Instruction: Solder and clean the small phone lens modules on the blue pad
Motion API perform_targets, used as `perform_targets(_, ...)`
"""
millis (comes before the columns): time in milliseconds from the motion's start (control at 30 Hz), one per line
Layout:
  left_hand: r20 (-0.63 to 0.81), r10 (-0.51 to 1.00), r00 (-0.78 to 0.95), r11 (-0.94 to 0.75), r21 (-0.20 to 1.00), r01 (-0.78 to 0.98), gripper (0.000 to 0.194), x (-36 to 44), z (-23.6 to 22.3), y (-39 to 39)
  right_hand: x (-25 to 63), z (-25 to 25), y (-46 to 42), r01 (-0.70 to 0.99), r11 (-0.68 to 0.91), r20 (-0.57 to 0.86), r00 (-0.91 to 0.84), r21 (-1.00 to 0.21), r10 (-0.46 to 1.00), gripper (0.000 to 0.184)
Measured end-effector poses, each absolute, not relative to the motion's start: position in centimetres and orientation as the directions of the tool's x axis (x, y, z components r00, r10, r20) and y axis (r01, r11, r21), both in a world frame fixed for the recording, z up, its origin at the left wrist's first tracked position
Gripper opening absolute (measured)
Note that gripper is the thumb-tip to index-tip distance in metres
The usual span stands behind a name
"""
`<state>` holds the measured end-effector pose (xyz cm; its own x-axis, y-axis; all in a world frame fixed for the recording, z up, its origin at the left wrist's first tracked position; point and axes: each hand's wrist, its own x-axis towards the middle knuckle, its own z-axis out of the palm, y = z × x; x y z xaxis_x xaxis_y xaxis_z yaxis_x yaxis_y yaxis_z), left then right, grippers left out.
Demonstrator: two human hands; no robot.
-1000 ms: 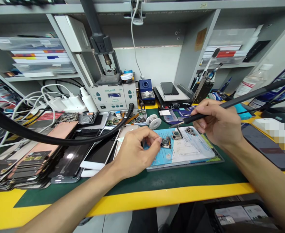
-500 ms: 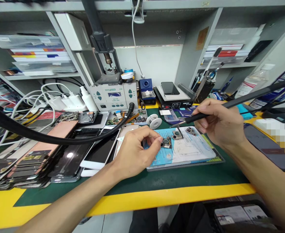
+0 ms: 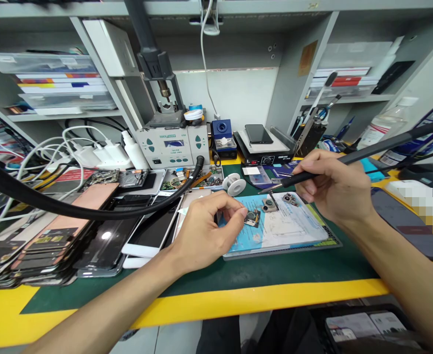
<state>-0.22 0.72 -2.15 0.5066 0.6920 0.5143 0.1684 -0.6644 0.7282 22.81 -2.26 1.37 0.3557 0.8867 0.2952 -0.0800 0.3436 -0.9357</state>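
My left hand [image 3: 207,228] rests on the bench with its fingertips pinched on a small camera module [image 3: 252,217], which lies on a blue and white work pad [image 3: 293,231]. Two more camera modules [image 3: 268,206] sit further back on the pad. My right hand [image 3: 334,189] grips a black soldering iron [image 3: 301,178] like a pen. Its metal tip [image 3: 266,189] hovers just above the modules, pointing left. The iron's thick cable [image 3: 397,140] runs off to the right.
A solder spool [image 3: 235,184] stands behind the pad. A rework station [image 3: 172,145], a blue tip cleaner [image 3: 222,135] and a hot plate with a phone [image 3: 262,142] line the back. Stacked phones and screens [image 3: 72,231] fill the left. A black hose [image 3: 91,209] crosses them.
Almost nothing differs. My left fingertips have shifted the camera module slightly; my right hand and the iron stay in place.
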Motion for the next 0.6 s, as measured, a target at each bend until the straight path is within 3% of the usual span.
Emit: perform_targets(600,0.528,0.698,0.484,-0.651,0.749,0.122,0.017,-0.08,-1.93,0.63,22.84,1.3,-2.23,-0.068,0.334,0.292,0.345,-0.94,0.892,0.014)
